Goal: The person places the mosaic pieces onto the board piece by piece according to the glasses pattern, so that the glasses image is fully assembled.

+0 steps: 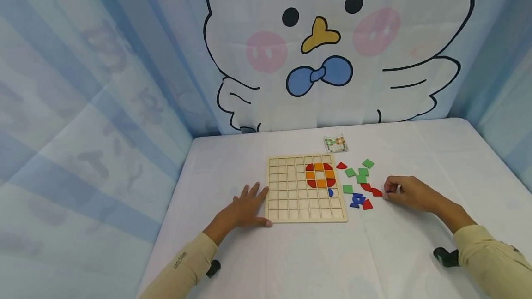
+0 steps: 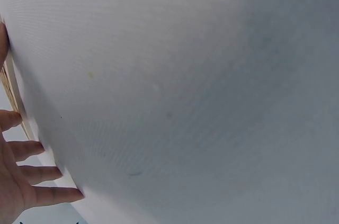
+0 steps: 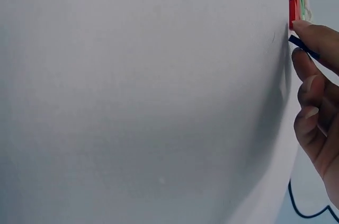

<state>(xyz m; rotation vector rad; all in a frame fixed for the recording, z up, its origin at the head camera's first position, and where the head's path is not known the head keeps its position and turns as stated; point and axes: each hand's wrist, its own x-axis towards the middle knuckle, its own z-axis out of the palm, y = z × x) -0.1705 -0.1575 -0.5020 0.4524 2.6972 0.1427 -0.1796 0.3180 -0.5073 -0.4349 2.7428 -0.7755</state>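
A square wooden grid board (image 1: 287, 206) lies on the table, with a ring of red and orange pieces (image 1: 318, 166) in its upper right. One blue half-round piece (image 1: 330, 193) sits in a cell below that ring. My left hand (image 1: 249, 209) rests at the board's left edge, fingers spread and straight, thumb at the lower left corner. To the right of the loose pieces, my right hand (image 1: 409, 193) pinches a small blue piece (image 3: 304, 46) between thumb and forefinger, seen edge-on in the right wrist view. Its other fingers are curled in.
Loose green squares (image 1: 350, 172), red pieces (image 1: 367, 205) and blue pieces (image 1: 357, 199) lie between the board and my right hand. A small printed card (image 1: 335, 144) is behind the board. A curtain with a cartoon bird (image 1: 316, 105) hangs at the table's far edge.
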